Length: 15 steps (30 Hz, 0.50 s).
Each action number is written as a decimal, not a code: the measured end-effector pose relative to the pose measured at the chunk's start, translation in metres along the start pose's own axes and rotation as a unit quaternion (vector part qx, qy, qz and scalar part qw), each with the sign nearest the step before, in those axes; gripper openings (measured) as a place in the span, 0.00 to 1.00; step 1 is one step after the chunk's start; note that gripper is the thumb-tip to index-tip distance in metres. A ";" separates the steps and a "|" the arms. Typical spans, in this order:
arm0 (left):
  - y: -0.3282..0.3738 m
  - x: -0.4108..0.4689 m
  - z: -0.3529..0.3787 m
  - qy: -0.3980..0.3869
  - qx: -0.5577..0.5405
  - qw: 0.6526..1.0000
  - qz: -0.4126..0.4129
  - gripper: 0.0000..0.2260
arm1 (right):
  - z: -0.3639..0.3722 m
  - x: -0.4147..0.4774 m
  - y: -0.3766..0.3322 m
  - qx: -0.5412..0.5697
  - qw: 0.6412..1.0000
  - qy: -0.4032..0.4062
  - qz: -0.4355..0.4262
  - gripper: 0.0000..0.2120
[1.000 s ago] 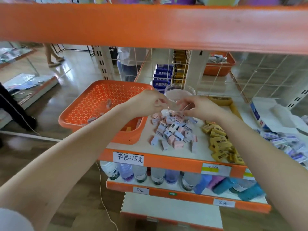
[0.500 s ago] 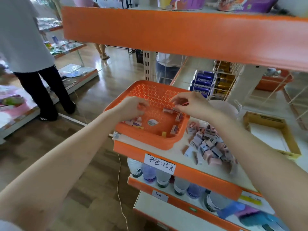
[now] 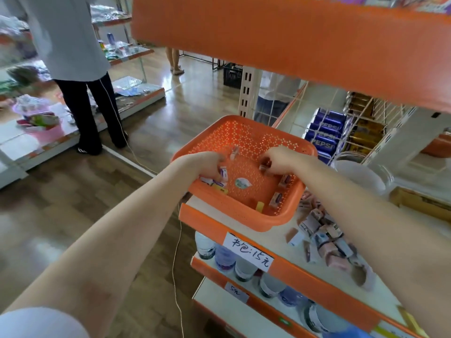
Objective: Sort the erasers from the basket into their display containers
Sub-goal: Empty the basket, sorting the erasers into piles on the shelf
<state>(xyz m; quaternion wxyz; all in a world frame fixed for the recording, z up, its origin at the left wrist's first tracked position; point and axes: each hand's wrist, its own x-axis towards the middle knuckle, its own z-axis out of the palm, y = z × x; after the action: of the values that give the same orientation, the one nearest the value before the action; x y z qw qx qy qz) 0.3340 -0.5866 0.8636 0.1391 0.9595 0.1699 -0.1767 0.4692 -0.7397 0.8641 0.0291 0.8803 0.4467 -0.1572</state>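
Shelving with an orange front lip (image 3: 317, 284) carries an orange perforated plastic basket (image 3: 244, 215), and both hands are inside it. The left hand (image 3: 207, 164) curls round several small paper-sleeved erasers (image 3: 223, 173). The right hand (image 3: 280, 158) seems to pinch a single eraser (image 3: 264, 166). Loose erasers (image 3: 275, 198) lie along the near right wall. They look light, firm and slightly grippy, and are probably best nipped across their short sides.

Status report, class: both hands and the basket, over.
Left hand holds erasers; right hand pinches one eraser. Both inside orange basket, loose erasers nearby. Nothing blocking.
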 end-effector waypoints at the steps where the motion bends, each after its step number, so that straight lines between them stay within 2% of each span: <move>1: 0.000 0.001 0.001 -0.003 0.003 1.000 -0.001 0.28 | 0.001 0.001 -0.001 -0.008 1.000 -0.012 -0.011 0.17; 6: 0.000 0.002 0.002 -0.005 -0.005 0.999 0.035 0.15 | 0.001 0.002 -0.001 -0.008 0.999 -0.039 -0.033 0.17; 11: 0.005 -0.001 0.003 -0.013 -0.002 0.997 0.081 0.25 | 0.001 0.001 -0.005 -0.017 0.998 -0.035 -0.043 0.18; 15: 0.009 0.000 0.004 -0.023 0.048 0.991 0.120 0.20 | 0.001 -0.001 -0.005 0.001 0.998 -0.039 -0.040 0.17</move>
<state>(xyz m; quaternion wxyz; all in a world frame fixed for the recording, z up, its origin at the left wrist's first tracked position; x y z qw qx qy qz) 0.3361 -0.5959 0.8614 0.1170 0.9742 0.0421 -0.1885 0.4641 -0.7379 0.8641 0.0390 0.8548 0.4803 -0.1929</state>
